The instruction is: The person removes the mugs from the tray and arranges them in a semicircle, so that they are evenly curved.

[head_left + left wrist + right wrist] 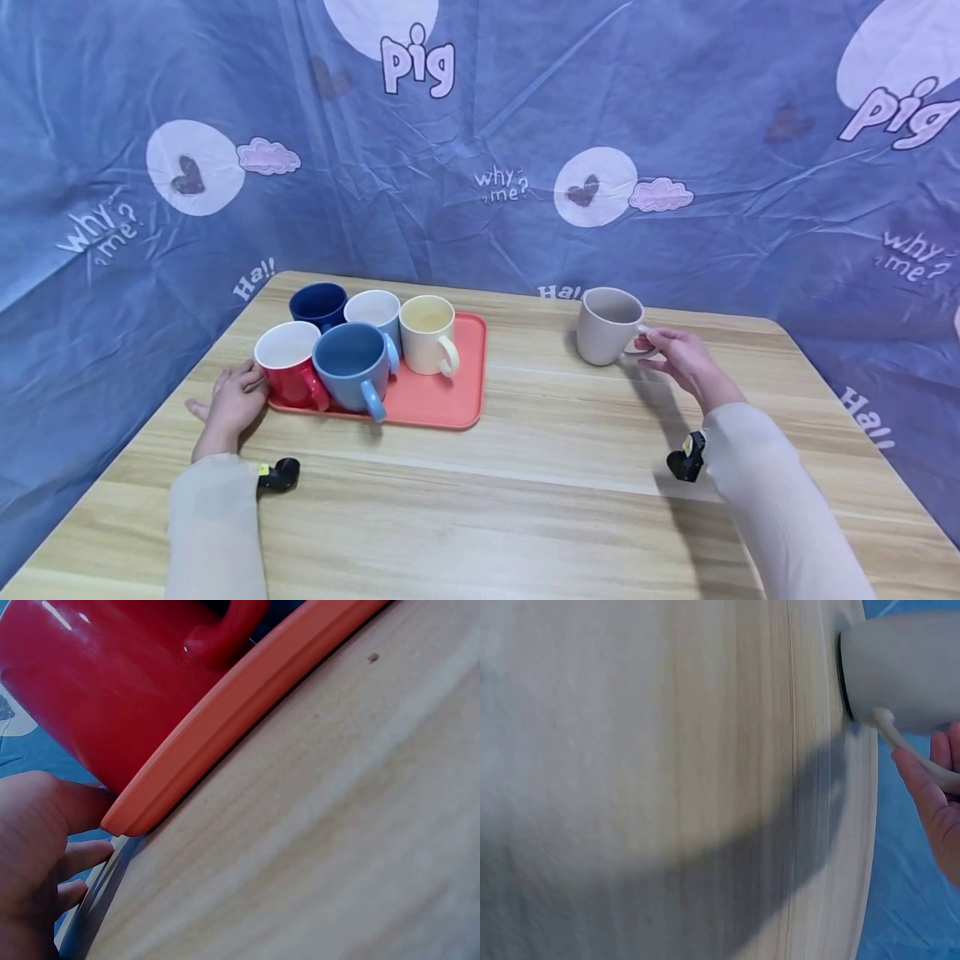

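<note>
At the right, my right hand (686, 362) pinches the handle of a light grey mug (611, 325), its thumb along the handle (922, 761) in the right wrist view. The mug is upright, its base close over the wooden table. My left hand (234, 407) rests beside the left edge of a coral-red tray (468, 367); in the left wrist view a digit touches the tray corner (131, 817) below the red mug (112, 682), with the other fingers loosely extended.
On the tray, a light blue mug (348, 367) stands next to the red one, with a dark blue mug (318, 304), a white-and-blue mug (372, 310) and a cream mug (427, 342) around them. Blue printed cloth (510, 100) hangs behind the table (525, 483).
</note>
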`<state>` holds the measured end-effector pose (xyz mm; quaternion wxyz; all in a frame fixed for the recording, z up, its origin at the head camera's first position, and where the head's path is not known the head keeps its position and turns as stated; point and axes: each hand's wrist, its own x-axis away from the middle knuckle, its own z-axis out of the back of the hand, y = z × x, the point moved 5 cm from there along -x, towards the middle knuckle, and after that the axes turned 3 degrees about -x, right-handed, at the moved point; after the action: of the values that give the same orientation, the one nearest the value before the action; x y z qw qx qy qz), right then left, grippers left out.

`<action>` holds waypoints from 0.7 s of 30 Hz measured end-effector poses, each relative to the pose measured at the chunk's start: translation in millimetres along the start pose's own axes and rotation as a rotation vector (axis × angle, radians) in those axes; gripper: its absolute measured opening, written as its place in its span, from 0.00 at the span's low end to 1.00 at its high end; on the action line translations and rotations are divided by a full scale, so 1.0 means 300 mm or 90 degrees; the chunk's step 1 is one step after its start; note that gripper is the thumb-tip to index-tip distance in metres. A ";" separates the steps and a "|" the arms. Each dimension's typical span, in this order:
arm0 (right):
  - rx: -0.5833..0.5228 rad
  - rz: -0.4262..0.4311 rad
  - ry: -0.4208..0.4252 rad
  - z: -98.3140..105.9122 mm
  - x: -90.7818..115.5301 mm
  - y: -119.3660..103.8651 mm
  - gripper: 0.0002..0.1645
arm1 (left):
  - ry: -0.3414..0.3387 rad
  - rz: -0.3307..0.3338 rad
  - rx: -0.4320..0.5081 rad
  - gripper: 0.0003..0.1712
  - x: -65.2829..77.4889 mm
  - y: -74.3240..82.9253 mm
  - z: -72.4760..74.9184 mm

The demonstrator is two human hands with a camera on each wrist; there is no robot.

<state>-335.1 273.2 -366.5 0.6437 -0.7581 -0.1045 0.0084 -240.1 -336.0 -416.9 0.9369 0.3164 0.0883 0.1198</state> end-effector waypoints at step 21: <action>0.118 0.000 0.070 0.058 -0.064 -0.050 0.05 | -0.003 0.009 -0.002 0.23 -0.003 0.001 0.002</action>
<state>-358.6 289.3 -357.1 0.7158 -0.6946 -0.0679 -0.0233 -240.9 -336.2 -416.2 0.9367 0.3160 0.0836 0.1255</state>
